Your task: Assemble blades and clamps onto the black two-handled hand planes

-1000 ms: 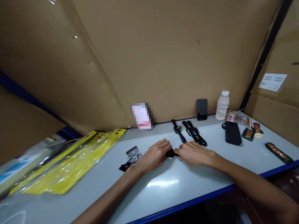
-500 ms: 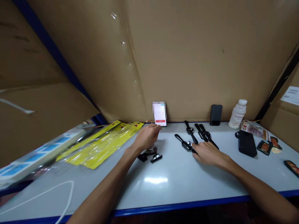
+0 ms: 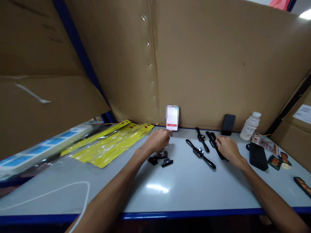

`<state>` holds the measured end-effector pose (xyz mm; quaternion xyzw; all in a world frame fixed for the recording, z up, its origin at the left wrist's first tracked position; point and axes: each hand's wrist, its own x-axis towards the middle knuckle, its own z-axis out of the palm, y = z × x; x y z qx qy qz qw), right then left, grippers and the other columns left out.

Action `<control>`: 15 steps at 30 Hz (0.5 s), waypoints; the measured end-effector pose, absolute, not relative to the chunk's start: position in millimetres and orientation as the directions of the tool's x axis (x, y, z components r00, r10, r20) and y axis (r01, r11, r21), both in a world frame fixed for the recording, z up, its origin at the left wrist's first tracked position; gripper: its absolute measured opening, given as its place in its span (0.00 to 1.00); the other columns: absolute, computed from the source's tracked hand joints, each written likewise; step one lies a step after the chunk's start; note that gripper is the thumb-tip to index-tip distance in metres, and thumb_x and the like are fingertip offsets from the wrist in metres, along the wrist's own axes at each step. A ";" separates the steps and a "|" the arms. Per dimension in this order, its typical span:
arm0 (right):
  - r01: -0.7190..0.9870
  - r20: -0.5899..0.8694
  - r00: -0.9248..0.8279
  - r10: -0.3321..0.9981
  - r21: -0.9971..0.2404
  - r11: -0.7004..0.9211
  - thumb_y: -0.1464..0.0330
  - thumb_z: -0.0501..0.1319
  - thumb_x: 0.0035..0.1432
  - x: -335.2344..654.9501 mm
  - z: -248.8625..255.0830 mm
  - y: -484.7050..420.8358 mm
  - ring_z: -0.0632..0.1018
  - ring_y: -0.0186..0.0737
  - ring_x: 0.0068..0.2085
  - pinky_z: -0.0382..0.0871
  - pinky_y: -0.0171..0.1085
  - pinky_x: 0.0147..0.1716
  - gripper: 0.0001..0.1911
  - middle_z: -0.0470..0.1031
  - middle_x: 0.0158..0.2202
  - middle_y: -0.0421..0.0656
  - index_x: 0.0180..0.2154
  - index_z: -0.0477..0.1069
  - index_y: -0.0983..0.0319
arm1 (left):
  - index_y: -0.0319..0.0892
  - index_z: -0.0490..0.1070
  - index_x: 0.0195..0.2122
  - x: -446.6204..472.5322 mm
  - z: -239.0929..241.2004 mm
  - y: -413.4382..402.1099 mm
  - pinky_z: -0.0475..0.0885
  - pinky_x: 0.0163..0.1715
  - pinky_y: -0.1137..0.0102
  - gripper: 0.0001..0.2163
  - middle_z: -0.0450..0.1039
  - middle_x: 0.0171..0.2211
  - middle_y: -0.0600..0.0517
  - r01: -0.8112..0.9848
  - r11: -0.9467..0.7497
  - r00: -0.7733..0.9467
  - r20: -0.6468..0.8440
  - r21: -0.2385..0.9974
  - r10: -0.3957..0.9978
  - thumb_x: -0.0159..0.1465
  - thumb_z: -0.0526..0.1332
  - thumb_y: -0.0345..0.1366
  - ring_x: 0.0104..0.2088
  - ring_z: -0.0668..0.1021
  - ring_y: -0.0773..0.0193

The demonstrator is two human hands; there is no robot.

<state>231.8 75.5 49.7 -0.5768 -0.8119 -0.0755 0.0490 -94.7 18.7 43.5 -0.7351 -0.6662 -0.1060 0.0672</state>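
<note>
My left hand (image 3: 159, 139) hovers over the left-middle of the table, just before the lit phone (image 3: 172, 119). Its fingers are curled together, and what they hold, if anything, is hidden. Below it lie small black metal parts (image 3: 167, 162). My right hand (image 3: 227, 148) is closed at a black spokeshave (image 3: 213, 135), one of two lying side by side, and covers part of it. To the left, another black spokeshave (image 3: 199, 153) with a shiny middle lies slanted on the table. One more spokeshave (image 3: 202, 138) lies behind it.
Yellow blister packs (image 3: 111, 147) and a white tray with blue patches (image 3: 48, 145) lie on the left. A white cable (image 3: 60, 187) crosses the front left. At the right are a dark phone (image 3: 228, 124), a bottle (image 3: 250, 126), a black case (image 3: 258, 156) and small packets (image 3: 275, 161).
My right hand has left the front spokeshave and moved right and back to the pair. The front spokeshave now shows in full. My left hand stays near the phone; the view has shifted slightly.
</note>
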 end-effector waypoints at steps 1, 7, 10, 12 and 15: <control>0.956 0.168 -0.293 0.941 0.075 0.285 0.66 0.49 0.70 237.1 50.6 80.7 0.79 0.49 0.45 0.61 0.38 0.36 0.16 0.80 0.43 0.52 0.48 0.74 0.60 | 0.43 0.77 0.44 -96.9 43.5 19.1 0.69 0.38 0.67 0.16 0.80 0.45 0.45 0.995 -0.091 0.080 0.236 0.038 0.968 0.59 0.55 0.26 0.42 0.80 0.52; 0.945 0.005 -0.315 0.949 0.099 0.313 0.57 0.58 0.65 254.0 51.3 94.2 0.79 0.50 0.43 0.61 0.38 0.33 0.16 0.80 0.39 0.51 0.36 0.77 0.60 | 0.44 0.78 0.44 -99.9 43.4 20.2 0.68 0.37 0.67 0.17 0.80 0.45 0.45 0.996 -0.079 0.067 0.224 0.046 0.972 0.58 0.55 0.26 0.42 0.80 0.51; 0.929 -0.038 -0.355 0.934 0.095 0.357 0.57 0.59 0.63 246.6 42.3 90.8 0.79 0.50 0.42 0.61 0.38 0.33 0.15 0.80 0.40 0.52 0.38 0.77 0.61 | 0.45 0.77 0.44 -97.6 44.0 19.4 0.68 0.36 0.67 0.16 0.80 0.45 0.45 0.994 -0.091 0.075 0.239 0.058 0.968 0.58 0.55 0.26 0.42 0.80 0.52; 0.929 -0.044 -0.357 0.933 0.083 0.359 0.61 0.58 0.63 240.7 36.5 89.4 0.79 0.50 0.42 0.61 0.38 0.33 0.13 0.79 0.42 0.53 0.38 0.77 0.62 | 0.45 0.77 0.44 -97.3 43.7 19.6 0.68 0.36 0.67 0.16 0.80 0.45 0.45 0.994 -0.092 0.074 0.245 0.063 0.967 0.59 0.54 0.26 0.42 0.80 0.52; 0.944 -0.051 -0.324 0.945 0.048 0.326 0.62 0.58 0.60 237.2 32.0 92.0 0.79 0.51 0.41 0.60 0.38 0.31 0.12 0.80 0.40 0.54 0.35 0.77 0.63 | 0.45 0.77 0.43 -99.7 42.7 21.0 0.68 0.37 0.68 0.16 0.80 0.45 0.46 0.994 -0.079 0.062 0.221 0.071 0.973 0.58 0.55 0.27 0.42 0.80 0.53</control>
